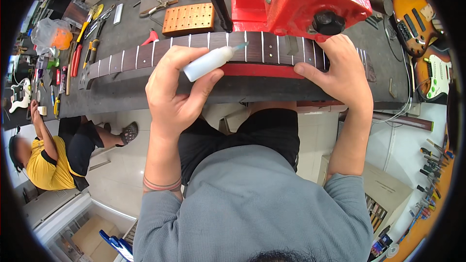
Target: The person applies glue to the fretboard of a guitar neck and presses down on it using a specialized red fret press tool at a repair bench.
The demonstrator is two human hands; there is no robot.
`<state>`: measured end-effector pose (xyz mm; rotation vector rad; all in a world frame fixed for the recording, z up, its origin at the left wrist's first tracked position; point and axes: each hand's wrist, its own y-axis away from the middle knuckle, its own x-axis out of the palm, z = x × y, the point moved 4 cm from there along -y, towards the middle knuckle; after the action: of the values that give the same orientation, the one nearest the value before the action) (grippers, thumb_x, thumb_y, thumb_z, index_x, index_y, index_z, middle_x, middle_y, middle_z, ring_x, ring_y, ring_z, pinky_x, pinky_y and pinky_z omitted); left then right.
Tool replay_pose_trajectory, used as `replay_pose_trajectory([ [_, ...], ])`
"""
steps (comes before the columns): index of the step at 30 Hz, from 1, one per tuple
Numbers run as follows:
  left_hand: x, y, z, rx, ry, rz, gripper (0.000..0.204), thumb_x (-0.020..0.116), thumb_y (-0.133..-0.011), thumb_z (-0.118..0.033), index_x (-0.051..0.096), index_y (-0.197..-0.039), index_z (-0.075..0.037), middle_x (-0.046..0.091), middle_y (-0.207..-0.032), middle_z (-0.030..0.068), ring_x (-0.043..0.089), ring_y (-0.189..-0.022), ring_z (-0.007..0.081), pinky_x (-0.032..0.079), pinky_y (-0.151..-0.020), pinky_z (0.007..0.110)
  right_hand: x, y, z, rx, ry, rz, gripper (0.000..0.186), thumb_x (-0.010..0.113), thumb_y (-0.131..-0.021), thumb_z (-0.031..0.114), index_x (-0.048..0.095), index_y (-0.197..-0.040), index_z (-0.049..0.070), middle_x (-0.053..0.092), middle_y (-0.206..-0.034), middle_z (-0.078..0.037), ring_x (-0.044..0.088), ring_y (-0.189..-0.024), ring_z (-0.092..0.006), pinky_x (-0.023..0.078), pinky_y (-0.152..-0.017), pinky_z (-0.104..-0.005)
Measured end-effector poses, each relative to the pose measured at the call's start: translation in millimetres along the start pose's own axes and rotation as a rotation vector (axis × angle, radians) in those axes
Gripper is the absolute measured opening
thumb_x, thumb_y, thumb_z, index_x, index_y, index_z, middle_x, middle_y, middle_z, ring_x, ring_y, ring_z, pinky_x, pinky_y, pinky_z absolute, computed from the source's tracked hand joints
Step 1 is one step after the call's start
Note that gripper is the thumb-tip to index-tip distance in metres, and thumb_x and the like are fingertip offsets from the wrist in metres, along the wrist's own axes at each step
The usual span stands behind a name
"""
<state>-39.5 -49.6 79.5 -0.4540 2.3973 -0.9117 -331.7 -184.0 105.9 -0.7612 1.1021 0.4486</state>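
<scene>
A guitar neck (160,51) with a dark fretboard and silver frets lies across the bench in front of me. My left hand (170,85) pinches a small white squeeze bottle (208,63) between thumb and fingers. The bottle is tilted, its thin tip pointing right over the fretboard close to a fret; whether the tip touches cannot be told. My right hand (340,70) grips the neck toward its right end, thumb on the near edge and fingers across the far side, partly hidden. A small greyish block (291,46) rests on the fretboard left of that hand.
A red vise (296,2) stands just beyond the neck. Left of it sit a drilled wooden block (188,18), pliers (158,4) and several screwdrivers (86,23). Guitar bodies (415,22) are at the right. A person in yellow (51,165) sits at the left.
</scene>
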Motion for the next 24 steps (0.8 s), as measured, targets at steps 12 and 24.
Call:
replay_pose_trajectory([
  [12, 24.8, -9.4, -2.8, -0.047, 0.01, -0.067, 0.036, 0.098, -0.089, -0.004, 0.077, -0.118, 0.001, 0.082, -0.104, 0.0121, 0.078, -0.091, 0.0235, 0.06, -0.082, 0.034, 1.3, 2.3, -1.9, -0.041, -0.019, -0.048, 0.061, 0.093, -0.086, 0.046, 0.076, -0.129, 0.006, 0.073, -0.107, -0.008, 0.069, -0.104, -0.0306, 0.051, -0.097, -0.0433],
  [24, 36.5, -11.6, -2.8, -0.082, 0.014, -0.102, 0.033, 0.1, -0.088, -0.005, 0.079, -0.112, 0.0, 0.082, -0.097, 0.0076, 0.076, -0.085, 0.0161, 0.059, -0.078, 0.03, 3.8, 2.3, -3.8, -0.032, -0.011, -0.052, 0.059, 0.093, -0.086, 0.048, 0.077, -0.127, 0.008, 0.074, -0.105, -0.007, 0.069, -0.1, -0.0298, 0.051, -0.093, -0.0431],
])
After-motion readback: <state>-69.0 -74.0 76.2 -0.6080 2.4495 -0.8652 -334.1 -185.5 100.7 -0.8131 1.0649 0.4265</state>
